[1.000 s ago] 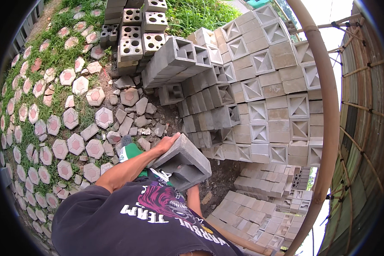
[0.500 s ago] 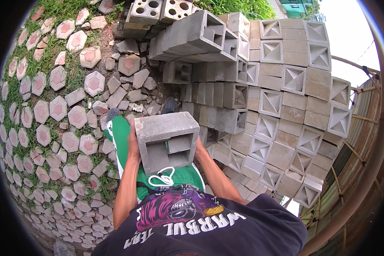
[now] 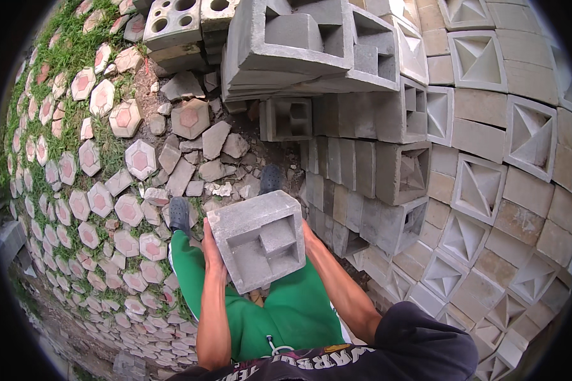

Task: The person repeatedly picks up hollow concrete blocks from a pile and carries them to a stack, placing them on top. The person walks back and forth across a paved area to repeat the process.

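A grey concrete block (image 3: 257, 213) with recessed square compartments in its upper face is held in front of my green trousers. My left hand (image 3: 212, 244) is pressed along its left side, and my right hand (image 3: 309, 238) grips the opposite side. The block tilts a little, its far right corner higher in the view. Most of my fingers are hidden behind its sides. Beyond it and to the right, similar grey blocks (image 3: 286, 38) stand in stacked rows.
A tall wall of pale blocks with triangular recesses (image 3: 480, 57) rises on the right. Broken concrete pieces (image 3: 216, 140) lie ahead of my dark clogs (image 3: 179, 213). Hexagonal pavers (image 3: 140, 159) set in grass cover the left. Round-holed blocks (image 3: 171, 25) sit at the far end.
My view has shifted closer to the stacks, which look larger. The block, still between both hands, has moved away from my waist and turned slightly.
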The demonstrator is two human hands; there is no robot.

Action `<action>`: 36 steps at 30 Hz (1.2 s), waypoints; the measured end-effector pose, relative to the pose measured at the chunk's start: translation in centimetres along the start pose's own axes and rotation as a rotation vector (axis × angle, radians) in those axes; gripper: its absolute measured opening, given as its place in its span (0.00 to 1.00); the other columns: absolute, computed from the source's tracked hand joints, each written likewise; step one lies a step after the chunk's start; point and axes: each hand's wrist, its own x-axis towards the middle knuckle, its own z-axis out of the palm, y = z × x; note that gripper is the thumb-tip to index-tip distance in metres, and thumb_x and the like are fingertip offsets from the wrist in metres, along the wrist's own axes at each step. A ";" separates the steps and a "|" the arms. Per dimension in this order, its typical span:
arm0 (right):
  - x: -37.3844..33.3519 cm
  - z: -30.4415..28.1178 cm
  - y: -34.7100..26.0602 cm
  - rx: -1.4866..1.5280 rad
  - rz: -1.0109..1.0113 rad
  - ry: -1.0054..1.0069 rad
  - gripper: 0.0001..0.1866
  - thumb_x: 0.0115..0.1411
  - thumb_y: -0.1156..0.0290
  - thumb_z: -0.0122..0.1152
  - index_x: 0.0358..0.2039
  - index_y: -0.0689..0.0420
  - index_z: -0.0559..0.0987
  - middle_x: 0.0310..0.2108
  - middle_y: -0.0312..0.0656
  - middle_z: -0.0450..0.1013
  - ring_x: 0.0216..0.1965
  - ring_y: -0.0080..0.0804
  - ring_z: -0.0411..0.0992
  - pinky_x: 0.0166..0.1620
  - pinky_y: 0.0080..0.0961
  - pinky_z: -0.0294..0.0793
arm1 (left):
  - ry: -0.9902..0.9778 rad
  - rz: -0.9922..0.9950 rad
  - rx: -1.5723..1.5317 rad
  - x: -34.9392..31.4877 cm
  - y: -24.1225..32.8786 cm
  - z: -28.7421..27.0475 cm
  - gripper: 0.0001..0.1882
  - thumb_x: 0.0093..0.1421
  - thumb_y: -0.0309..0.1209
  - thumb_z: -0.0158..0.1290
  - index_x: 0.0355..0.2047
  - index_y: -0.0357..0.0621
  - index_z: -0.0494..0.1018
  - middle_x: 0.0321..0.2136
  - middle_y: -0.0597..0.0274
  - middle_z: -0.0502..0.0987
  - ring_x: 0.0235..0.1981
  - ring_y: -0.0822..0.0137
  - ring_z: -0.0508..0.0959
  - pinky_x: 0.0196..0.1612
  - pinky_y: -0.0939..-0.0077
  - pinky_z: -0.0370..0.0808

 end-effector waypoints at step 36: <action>30.7 -22.7 -13.8 -0.515 -0.496 0.382 0.41 0.56 0.43 0.54 0.59 0.64 0.61 0.59 0.52 0.61 0.62 0.42 0.57 0.61 0.30 0.56 | -0.386 0.077 0.228 49.4 -9.4 16.6 0.26 0.66 0.46 0.38 0.55 0.39 0.64 0.48 0.56 0.72 0.47 0.64 0.72 0.50 0.70 0.70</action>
